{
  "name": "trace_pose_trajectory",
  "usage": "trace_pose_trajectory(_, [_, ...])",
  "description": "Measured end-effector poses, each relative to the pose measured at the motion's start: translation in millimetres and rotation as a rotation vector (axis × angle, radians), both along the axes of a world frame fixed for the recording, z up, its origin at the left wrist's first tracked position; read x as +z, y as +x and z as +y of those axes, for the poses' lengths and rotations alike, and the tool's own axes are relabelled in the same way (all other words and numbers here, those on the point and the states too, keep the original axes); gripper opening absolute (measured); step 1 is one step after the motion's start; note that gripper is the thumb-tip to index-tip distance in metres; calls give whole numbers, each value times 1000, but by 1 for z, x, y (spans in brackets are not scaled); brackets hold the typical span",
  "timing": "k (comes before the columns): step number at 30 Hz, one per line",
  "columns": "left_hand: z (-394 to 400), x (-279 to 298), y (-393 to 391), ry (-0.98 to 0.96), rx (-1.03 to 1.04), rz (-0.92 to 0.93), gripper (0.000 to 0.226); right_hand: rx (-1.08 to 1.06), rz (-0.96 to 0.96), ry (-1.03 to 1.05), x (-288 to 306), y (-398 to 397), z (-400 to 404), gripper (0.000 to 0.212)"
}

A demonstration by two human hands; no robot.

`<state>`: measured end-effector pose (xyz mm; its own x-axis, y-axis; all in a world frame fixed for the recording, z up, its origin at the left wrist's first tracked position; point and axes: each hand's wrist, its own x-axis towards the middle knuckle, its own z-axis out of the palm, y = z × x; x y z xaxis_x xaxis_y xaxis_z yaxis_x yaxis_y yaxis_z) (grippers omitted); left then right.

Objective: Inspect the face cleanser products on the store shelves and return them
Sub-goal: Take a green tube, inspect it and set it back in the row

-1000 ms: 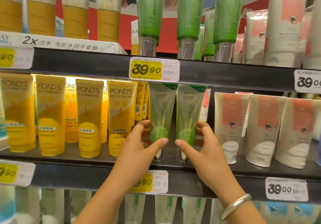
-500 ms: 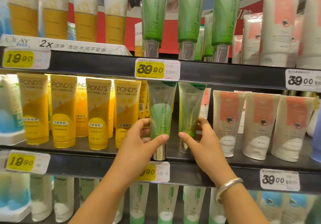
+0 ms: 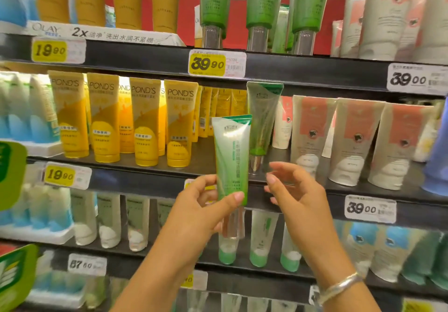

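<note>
**Reading the green tube before it goes back**

With the green face cleanser tube [image 3: 232, 159] lifted clear of the middle shelf [image 3: 150, 178] and held upright at the centre of the frame, the step in hand looks like the inspection itself. The left hand [image 3: 206, 212] grips the tube low down, thumb across the front just above the clear cap, fingers behind it. The right hand [image 3: 293, 195] hovers just beside the tube, fingers relaxed and parted, holding nothing.

To do this well, the right hand should probably take the upper edge lightly so the tube can be turned and both printed faces read; the glossy surface catches glare, so a slight tilt would help. Its twin, the second green tube [image 3: 263, 122], stands on the shelf just above and behind, left of the coral-and-white tubes [image 3: 312, 137] and right of the yellow POND'S tubes [image 3: 145, 122]. The gap beside that twin seems the place to return it, cap down, without knocking its neighbour.
</note>
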<state>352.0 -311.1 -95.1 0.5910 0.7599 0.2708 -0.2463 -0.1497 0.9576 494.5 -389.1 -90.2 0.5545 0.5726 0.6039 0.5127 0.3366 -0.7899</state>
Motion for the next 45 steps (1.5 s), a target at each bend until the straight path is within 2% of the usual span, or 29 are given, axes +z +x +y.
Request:
trace_pose_trajectory(5, [-38,-37,-3,-117,-57,44,42,189,287,-89,-29,-11,-26,19])
trace_pose_trajectory(9, [-69,-61,-2,-182,-57,91,46,300,432,-125,-53,-18,-55,29])
trace_pose_trajectory(13, [-100,-79,-4,-212,-46,129,39,379,520,-163,-72,-23,-85,37])
trace_pose_trajectory(16, [-123,-92,-11,-237,-43,157,34,378,580,-195,-87,-27,-102,35])
trace_pose_trajectory(20, [-150,-106,-21,-320,1,185,43,433,715,-206,-104,-36,-117,38])
trace_pose_trajectory(22, [-160,-111,-27,-356,31,206,45,461,772,-212,-112,-41,-122,35])
trace_pose_trajectory(25, [-173,-120,-34,-400,67,246,34,469,839,-222,-124,-46,-128,24])
trace_pose_trajectory(28, [-180,-125,-36,-495,56,202,27,449,911,-195,-131,-48,-131,16])
trace_pose_trajectory(31, [-182,-128,-41,-651,-6,93,25,416,957,-120,-133,-50,-134,16])
trace_pose_trajectory(35, [-175,-130,-49,-801,-132,4,22,382,1001,19,-134,-55,-133,28])
trace_pose_trajectory(41, [-156,-135,-54,-880,-240,-29,29,377,961,66,-130,-62,-120,32])
trace_pose_trajectory(45, [-140,-136,-65,-859,-295,-24,19,366,948,65,-129,-74,-110,32])
